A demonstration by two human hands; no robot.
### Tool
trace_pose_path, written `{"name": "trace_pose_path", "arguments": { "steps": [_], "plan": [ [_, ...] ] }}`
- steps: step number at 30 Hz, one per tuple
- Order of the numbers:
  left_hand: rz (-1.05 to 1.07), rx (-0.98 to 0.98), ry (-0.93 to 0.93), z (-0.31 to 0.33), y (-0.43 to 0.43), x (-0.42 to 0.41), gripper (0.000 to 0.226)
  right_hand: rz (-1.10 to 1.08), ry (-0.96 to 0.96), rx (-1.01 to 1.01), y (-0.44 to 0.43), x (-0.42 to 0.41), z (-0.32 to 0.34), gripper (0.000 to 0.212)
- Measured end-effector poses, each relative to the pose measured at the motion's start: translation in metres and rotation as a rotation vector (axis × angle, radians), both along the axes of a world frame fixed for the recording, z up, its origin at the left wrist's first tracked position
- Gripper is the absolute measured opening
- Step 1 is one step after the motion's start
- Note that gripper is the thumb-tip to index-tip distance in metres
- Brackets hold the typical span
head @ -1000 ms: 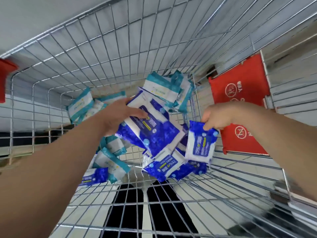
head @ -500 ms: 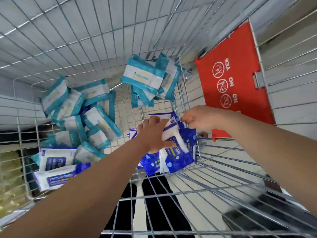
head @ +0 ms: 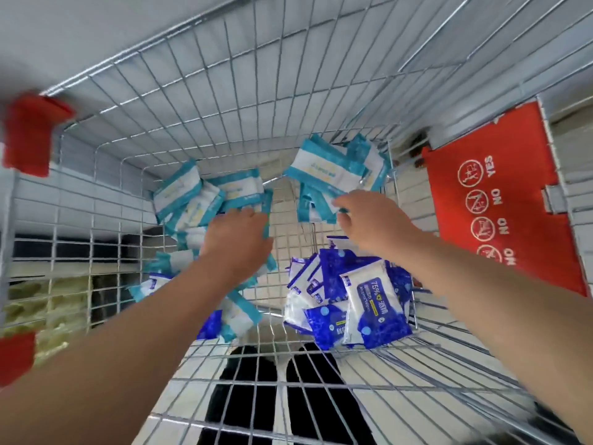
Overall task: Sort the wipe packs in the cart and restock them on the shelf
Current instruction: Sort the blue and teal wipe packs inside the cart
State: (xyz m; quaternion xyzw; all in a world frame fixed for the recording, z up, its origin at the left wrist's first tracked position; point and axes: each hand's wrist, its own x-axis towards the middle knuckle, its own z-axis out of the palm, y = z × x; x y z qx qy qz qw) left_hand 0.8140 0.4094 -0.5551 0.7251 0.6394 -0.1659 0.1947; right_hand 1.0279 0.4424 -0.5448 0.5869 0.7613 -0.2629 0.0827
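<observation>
I look down into a wire cart [head: 205, 101]. Dark blue wipe packs [head: 356, 300] lie heaped at the cart's near right. Teal-and-white wipe packs [head: 192, 200] are piled along the left, and another teal cluster [head: 330, 168] leans in the far right corner. My left hand [head: 237, 239] rests palm down on the left teal packs, fingers curled over one edge. My right hand [head: 372, 220] reaches to the far teal cluster, fingertips pinching the lower corner of a teal pack. A few dark blue packs [head: 211, 326] sit under my left forearm.
A red child-seat flap [head: 500, 200] with YES/NO symbols hangs on the cart's right end. Red plastic corner guards [head: 29, 133] sit on the left rim. Through the cart floor I see pale tiles and dark trousers [head: 250, 390]. No shelf is in view.
Both hands left the dark blue pile at the near right. The left hand moved left onto the teal packs; the right hand moved farther in to the corner teal cluster.
</observation>
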Motion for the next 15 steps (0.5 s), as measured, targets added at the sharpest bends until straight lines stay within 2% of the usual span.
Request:
{"name": "trace_pose_path", "arguments": {
  "steps": [4,7,11,15],
  "plan": [
    [0.063,0.054,0.161,0.012,0.001,-0.074,0.037,0.019,0.04,0.019,0.008,-0.075,-0.007,0.027],
    [0.169,0.027,0.204,0.005,0.001,-0.123,0.038,0.042,0.085,-0.019,0.012,-0.122,-0.018,0.028],
    [0.273,0.022,0.072,-0.026,0.01,-0.156,0.042,0.059,0.061,-0.099,0.01,-0.159,-0.048,0.044],
    [0.295,0.02,-0.058,-0.058,0.032,-0.164,0.054,-0.006,0.061,-0.153,0.005,-0.169,-0.085,0.045]
  ]
}}
